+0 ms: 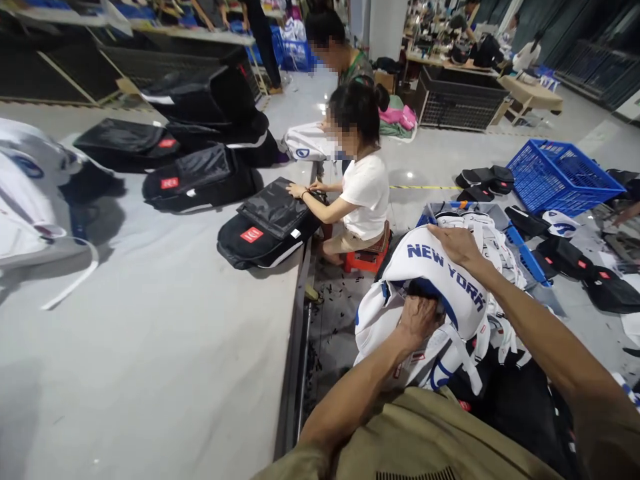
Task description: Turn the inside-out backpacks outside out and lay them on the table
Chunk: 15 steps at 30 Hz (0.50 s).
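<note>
A white backpack [395, 327] with blue "NEW YORK" lettering on its flap is held upright in front of me, beside the table. My right hand [457, 248] grips the top edge of the flap, its thumb on the near face and its other fingers mostly behind. Into the dark opening under the flap goes my left hand [419, 320]; its fingers are hidden inside the bag. White straps [465, 360] hang loose below the opening.
Black bags with red labels [200, 177] lie on the grey table [200, 347], with white bags [30, 193] at its left. A seated person [370, 187] handles a black bag [250, 240]. Blue crates [565, 177] and more bags stand on the floor to the right.
</note>
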Each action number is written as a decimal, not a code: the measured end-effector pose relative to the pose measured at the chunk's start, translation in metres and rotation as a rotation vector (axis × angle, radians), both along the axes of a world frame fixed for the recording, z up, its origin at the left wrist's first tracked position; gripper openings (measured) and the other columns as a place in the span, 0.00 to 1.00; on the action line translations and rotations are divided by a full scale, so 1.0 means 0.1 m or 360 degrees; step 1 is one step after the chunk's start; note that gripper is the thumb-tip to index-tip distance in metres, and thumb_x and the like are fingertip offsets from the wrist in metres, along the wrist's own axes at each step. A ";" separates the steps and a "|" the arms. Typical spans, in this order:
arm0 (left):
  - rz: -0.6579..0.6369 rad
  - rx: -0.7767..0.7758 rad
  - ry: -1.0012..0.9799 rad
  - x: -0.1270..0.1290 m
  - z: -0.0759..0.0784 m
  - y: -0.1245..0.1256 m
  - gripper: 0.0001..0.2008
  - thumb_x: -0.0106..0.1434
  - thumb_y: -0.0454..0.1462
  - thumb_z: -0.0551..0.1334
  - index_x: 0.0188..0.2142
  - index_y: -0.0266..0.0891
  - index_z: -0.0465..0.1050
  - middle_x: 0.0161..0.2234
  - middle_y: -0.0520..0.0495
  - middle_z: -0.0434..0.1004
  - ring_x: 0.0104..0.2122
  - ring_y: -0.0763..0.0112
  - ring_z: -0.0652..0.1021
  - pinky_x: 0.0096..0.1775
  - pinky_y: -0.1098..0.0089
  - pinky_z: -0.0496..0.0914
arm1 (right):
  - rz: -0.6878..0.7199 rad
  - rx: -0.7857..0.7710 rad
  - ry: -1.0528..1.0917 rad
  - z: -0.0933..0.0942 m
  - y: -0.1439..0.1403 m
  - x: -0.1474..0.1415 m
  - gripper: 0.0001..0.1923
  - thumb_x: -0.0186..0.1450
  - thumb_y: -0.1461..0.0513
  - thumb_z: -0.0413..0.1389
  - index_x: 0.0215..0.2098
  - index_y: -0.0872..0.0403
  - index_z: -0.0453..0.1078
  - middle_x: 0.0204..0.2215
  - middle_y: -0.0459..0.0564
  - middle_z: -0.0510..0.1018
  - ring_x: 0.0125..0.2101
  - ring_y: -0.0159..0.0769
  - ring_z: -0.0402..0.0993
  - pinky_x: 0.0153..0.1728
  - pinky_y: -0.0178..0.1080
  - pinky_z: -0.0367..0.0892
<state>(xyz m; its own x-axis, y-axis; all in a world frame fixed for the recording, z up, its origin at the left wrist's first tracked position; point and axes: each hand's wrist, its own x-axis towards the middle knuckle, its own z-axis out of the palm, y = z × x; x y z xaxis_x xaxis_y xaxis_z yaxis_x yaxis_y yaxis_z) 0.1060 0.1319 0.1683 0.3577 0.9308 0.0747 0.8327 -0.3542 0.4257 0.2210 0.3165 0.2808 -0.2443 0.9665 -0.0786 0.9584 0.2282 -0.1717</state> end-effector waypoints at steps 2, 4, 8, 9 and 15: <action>0.0042 -0.0008 -0.0003 0.01 -0.04 -0.05 0.14 0.73 0.43 0.65 0.49 0.36 0.81 0.43 0.34 0.86 0.46 0.48 0.84 0.50 0.50 0.79 | 0.0042 -0.0176 -0.0004 -0.08 0.16 0.00 0.46 0.80 0.34 0.36 0.31 0.55 0.81 0.38 0.61 0.87 0.40 0.48 0.79 0.39 0.41 0.59; 0.0073 0.0070 -0.0038 0.00 -0.05 -0.08 0.14 0.72 0.40 0.65 0.53 0.36 0.79 0.47 0.34 0.84 0.49 0.48 0.83 0.55 0.49 0.77 | 0.0080 -0.0284 -0.0075 -0.15 0.31 -0.01 0.46 0.80 0.34 0.36 0.30 0.55 0.80 0.37 0.61 0.86 0.39 0.47 0.79 0.38 0.41 0.58; 0.0061 0.0081 -0.0093 -0.04 0.00 -0.05 0.32 0.65 0.39 0.72 0.65 0.33 0.69 0.60 0.28 0.79 0.61 0.42 0.78 0.65 0.45 0.72 | 0.0070 -0.0395 -0.0240 -0.29 0.56 -0.05 0.46 0.80 0.34 0.36 0.33 0.56 0.82 0.41 0.63 0.87 0.40 0.47 0.79 0.37 0.41 0.57; 0.0046 0.0045 -0.0092 -0.06 0.03 -0.03 0.35 0.62 0.39 0.74 0.66 0.32 0.68 0.61 0.27 0.78 0.62 0.42 0.77 0.66 0.44 0.71 | 0.0064 -0.0420 -0.0274 -0.34 0.62 -0.06 0.47 0.80 0.34 0.36 0.34 0.57 0.83 0.42 0.64 0.87 0.41 0.48 0.80 0.37 0.41 0.56; 0.0047 -0.0099 -0.0127 -0.21 0.16 0.05 0.44 0.63 0.39 0.74 0.73 0.29 0.61 0.71 0.23 0.71 0.71 0.42 0.73 0.73 0.50 0.67 | 0.0133 -0.0564 -0.0365 -0.84 0.90 -0.20 0.48 0.79 0.32 0.38 0.40 0.58 0.86 0.44 0.64 0.88 0.44 0.49 0.81 0.38 0.41 0.58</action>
